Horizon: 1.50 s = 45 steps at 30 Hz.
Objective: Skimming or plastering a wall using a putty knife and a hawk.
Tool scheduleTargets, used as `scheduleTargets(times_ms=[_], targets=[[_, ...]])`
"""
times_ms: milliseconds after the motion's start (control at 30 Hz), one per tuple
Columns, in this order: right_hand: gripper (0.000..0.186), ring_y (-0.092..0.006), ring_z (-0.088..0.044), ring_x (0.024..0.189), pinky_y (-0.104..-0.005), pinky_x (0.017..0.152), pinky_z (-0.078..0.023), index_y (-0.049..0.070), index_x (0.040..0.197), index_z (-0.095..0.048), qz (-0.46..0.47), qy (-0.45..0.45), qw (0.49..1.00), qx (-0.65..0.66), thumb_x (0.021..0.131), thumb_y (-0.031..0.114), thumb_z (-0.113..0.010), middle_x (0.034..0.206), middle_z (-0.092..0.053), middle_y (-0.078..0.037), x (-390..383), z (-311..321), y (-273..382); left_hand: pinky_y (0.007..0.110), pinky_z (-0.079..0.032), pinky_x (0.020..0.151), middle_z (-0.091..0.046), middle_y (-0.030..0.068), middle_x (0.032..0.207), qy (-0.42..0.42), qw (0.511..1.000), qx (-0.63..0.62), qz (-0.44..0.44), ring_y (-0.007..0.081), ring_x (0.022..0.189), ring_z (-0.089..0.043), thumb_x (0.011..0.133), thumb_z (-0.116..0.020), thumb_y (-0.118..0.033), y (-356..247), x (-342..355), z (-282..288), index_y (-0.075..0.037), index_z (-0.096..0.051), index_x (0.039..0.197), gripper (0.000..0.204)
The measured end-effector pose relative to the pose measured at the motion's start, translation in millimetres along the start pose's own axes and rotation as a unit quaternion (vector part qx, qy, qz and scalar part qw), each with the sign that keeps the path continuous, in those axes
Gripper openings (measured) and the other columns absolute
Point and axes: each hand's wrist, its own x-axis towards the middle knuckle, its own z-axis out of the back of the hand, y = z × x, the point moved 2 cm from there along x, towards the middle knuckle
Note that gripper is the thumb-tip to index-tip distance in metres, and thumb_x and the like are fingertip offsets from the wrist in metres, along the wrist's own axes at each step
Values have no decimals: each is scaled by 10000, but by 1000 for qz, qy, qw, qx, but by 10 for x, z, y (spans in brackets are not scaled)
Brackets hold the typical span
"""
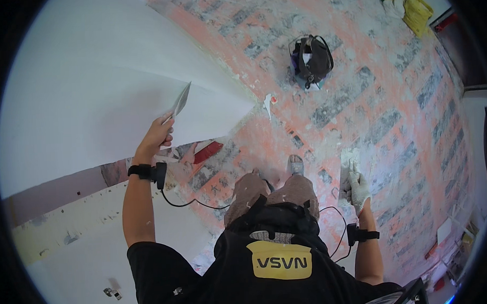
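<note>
Grips a putty knife [183, 99] in the bare left hand [158, 132], with fingers clamped round the handle and the blade pointing ahead and to the right, over a broad white surface [91, 103]. Cannot tell whether the blade touches it. Holds a smeared rectangular plate [345, 176] in the white-gloved right hand [359, 191], well apart from the knife, with fingers clamped on its near part; cannot see the grip underneath.

Wears a black wristband on each arm, the left one [142, 170] trailing a cord [197, 201] toward the waist beside the legs [245, 197], the right one [371, 235] with another cord [344, 229] looping back toward the body. Stands on a pinkish-red floor [285, 129] blotched with grey patches. Has a red object [207, 151] lying near the left hand, just beside the white surface's near edge, and a torn white scrap [268, 105] off that surface's corner. Faces a black bag [315, 61] with raised handles, standing out on the floor ahead. Farther off to the right, shows yellow sacks [418, 12] beside a white one [394, 7], and mixed clutter [445, 233] near the right rim.
</note>
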Motion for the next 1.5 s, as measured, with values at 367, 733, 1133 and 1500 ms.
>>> scheduleTargets(times_ms=[367,733,1133,1500], targets=[[296,-75,-404,382,-237,348,-300,91,877,-545,-103,-89,991,-10,1000,359,-558,581,-504,7,9,35,-675,287,-415,400,-573,39,788,-84,996,27,30,125,547,-507,957,-560,-143,1403,2436,-1514,-154,-597,1345,390],[213,-65,-404,391,-245,351,-304,76,902,-571,-318,-146,937,-10,1009,259,-550,589,-519,14,179,-555,-2363,334,-523,500,-690,131,1026,-87,991,82,61,191,708,-648,943,-567,-158,2542,4752,-3057,-136,-628,1323,386],[220,-55,-424,407,-222,368,-318,86,865,-543,-356,-124,925,-55,1011,250,-544,584,-522,15,644,-1141,-2521,310,-462,490,-602,81,823,-67,985,161,2,172,593,-566,948,-574,-195,3386,6046,-3455,-131,-621,1325,385],[228,-63,-405,379,-230,338,-306,94,889,-531,-291,-50,951,-95,1017,283,-538,585,-512,9,876,-1071,-2350,178,-225,406,-387,-94,651,-95,981,141,97,3,474,-296,1030,-482,-159,1736,1676,-743,-95,-431,1487,465]])
